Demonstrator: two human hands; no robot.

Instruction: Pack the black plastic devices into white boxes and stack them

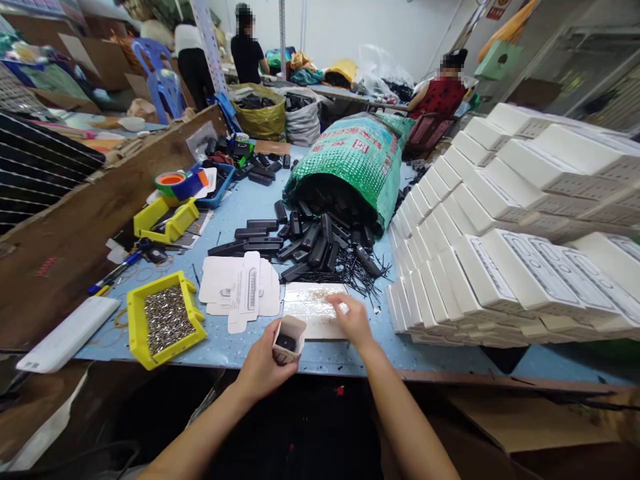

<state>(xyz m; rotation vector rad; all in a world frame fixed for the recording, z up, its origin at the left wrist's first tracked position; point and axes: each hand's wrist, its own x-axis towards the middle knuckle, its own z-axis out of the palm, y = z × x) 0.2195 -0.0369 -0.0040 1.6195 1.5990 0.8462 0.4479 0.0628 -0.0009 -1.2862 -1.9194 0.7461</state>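
My left hand (pixel 263 365) is wrapped round a small white carton (pixel 295 328). Its top end is open and a dark object shows inside. Over a white board (pixel 310 327) my right hand (pixel 354 319) is bent, thumb and forefinger brought together. Whatever is between those fingertips is too small to make out. The board has a shiny top with small specks on it. Left of it lie flattened white cartons (pixel 240 287) with printed drawings. Behind the board, black plastic cases (pixel 315 243) are heaped beside thin black strips (pixel 345 267).
A green woven sack (pixel 350 153) spills black cases onto the blue table. Stacked white boxes (pixel 480 267) wall off the right side. On the left are a yellow bin of small metal parts (pixel 167 320), another yellow bin (pixel 165 220) and a long white case (pixel 67 333). People work farther back.
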